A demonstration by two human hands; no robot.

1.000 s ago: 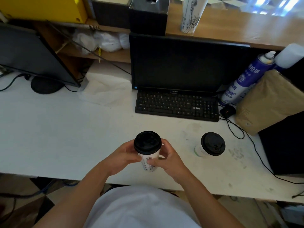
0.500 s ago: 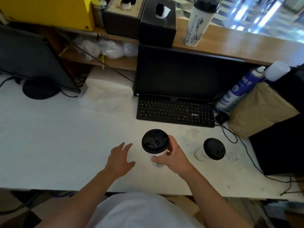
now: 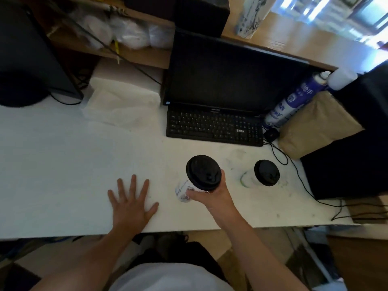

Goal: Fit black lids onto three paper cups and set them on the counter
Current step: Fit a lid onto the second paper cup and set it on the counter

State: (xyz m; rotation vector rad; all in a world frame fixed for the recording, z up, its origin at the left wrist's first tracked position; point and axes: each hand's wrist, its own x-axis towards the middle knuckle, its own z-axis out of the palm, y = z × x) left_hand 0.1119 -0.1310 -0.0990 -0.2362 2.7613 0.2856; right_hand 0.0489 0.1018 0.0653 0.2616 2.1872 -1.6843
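The right hand (image 3: pixel 212 196) wraps its fingers around a lidded paper cup (image 3: pixel 196 181), black lid (image 3: pixel 203 172) seated on top, held tilted just above the white desk (image 3: pixel 63 164), in front of the keyboard (image 3: pixel 214 127). The left hand (image 3: pixel 131 203) lies flat on the desk, fingers spread, holding nothing. A second lidded cup (image 3: pixel 261 174) stands to the right, well apart from the held one, and what looks like a third cup (image 3: pixel 249 19) sits on the raised wooden counter (image 3: pixel 304 43) behind the monitor (image 3: pixel 226 76). The step in hand appears to be placing this cup; the next move calls for carrying it upright. With lids on, no cup's contents can be seen.
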